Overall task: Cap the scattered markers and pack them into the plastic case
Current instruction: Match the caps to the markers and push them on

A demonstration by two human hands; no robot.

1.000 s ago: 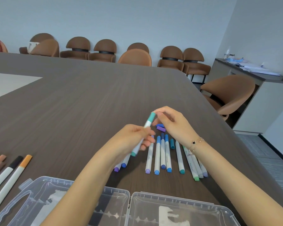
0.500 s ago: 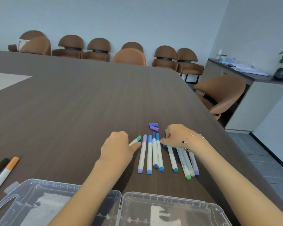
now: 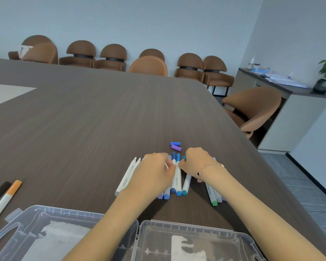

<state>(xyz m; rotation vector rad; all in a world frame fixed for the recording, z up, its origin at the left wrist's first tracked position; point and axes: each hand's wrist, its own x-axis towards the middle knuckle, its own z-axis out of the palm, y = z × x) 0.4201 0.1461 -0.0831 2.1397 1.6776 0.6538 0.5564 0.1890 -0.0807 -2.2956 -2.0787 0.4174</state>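
Left hand (image 3: 154, 172), fingers curled, now down on blue marker row (image 3: 177, 182); teal marker released there. Right hand (image 3: 198, 162) pinches teal cap (image 3: 183, 158). Loose caps (image 3: 175, 146) beyond row. Open plastic case (image 3: 196, 240) nearest, unpacked.

Your view bright, evenly lit, soft daylight feel; source not visible. Desk (image 3: 102, 119) shows faint broad sheen, no hard glare. Soft shadows under your hands and forearms, falling toward you onto desk. Plastic case (image 3: 196, 240) catches pale reflections, hazy patches on its clear walls. Wide-angle distortion: desk edges and wall lines bow and tilt toward frame borders. Your left hand (image 3: 154, 174) slightly motion-blurred; chairs (image 3: 113, 57) at back a little soft.
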